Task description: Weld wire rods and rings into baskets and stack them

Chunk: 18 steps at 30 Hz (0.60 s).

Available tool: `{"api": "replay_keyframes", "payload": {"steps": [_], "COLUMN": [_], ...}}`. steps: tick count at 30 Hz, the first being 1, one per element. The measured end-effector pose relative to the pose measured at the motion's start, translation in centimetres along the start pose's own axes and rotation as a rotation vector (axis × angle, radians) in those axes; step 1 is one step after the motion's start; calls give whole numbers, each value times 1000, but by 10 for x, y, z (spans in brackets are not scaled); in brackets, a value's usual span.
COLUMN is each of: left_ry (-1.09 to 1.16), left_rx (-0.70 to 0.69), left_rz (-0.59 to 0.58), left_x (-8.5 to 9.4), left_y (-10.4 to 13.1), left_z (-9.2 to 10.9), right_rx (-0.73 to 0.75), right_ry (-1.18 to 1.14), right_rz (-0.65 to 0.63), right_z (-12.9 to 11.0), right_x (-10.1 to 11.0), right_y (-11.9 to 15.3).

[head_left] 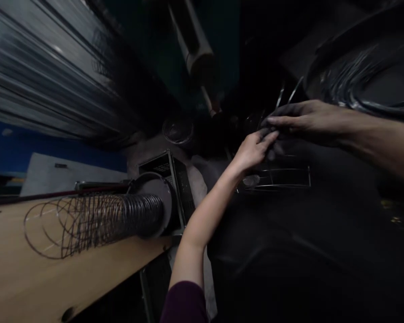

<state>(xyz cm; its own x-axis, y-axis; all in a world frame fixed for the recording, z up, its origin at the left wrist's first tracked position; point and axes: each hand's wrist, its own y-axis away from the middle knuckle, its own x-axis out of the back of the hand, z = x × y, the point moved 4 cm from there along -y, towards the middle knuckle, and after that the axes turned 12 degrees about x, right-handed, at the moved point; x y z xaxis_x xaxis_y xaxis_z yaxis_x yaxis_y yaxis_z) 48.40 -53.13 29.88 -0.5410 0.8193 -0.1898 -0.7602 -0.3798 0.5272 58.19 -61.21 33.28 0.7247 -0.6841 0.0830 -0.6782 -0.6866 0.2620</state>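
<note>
Both of my hands meet right of centre, fingertips close together over the dark area. My left hand (252,151) has its fingers pinched, and bent thin wire (284,185) shows just below it as a narrow rectangular outline. Palm down, my right hand (301,117) has thumb and fingers closed, its fingertips darkened. Two bright wire ends (294,90) stick up behind its fingers. Wire seems to be gripped between the two hands, but the exact grip is blurred and dark.
At left, a wooden board (16,278) bears a long stack of round wire grids (104,222) against a grey disc (166,202). Wire coils (360,89) lie at upper right. Above stands a cylindrical machine part (200,49). Long metal rods (37,67) fill the upper left.
</note>
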Motion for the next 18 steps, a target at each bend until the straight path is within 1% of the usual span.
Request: {"api": "replay_keyframes", "payload": {"steps": [2,3,5,6,7,8,10,12,13,15,16,18], "left_ry": [-237,-354,-539,-624,-705,-774,-840,-797,-749,-646,-604,-574], "left_rx": [-129,-217,-394,-456,-491,-502,-489,-490,-497,-501,-496,-505], "left_rz": [-58,-32,87,137,168,186,230,298,317,307,294,299], "left_x": [11,18,31,36,39,42,48,57,62,73,78,82], "left_y": [25,41,69,79,84,84,72,56,49,41,41,47], "left_z": [5,6,3,-5,-15,-29,-60,-85,-95,-105,-105,-93], "right_rx": [30,50,67,62,43,14,-53,-97,-93,-50,-30,-10], "right_ry": [62,70,99,112,123,126,83,6,-31,-99,-122,-160], "right_rz": [-46,-65,-56,-35,-7,20,42,59,64,65,62,50], "right_z": [-5,-8,-12,-11,-8,-3,9,20,23,25,24,21], "right_x": [2,3,5,6,5,3,-5,-12,-15,-18,-19,-21], "right_y": [12,17,24,25,26,26,24,20,18,13,11,9]}}
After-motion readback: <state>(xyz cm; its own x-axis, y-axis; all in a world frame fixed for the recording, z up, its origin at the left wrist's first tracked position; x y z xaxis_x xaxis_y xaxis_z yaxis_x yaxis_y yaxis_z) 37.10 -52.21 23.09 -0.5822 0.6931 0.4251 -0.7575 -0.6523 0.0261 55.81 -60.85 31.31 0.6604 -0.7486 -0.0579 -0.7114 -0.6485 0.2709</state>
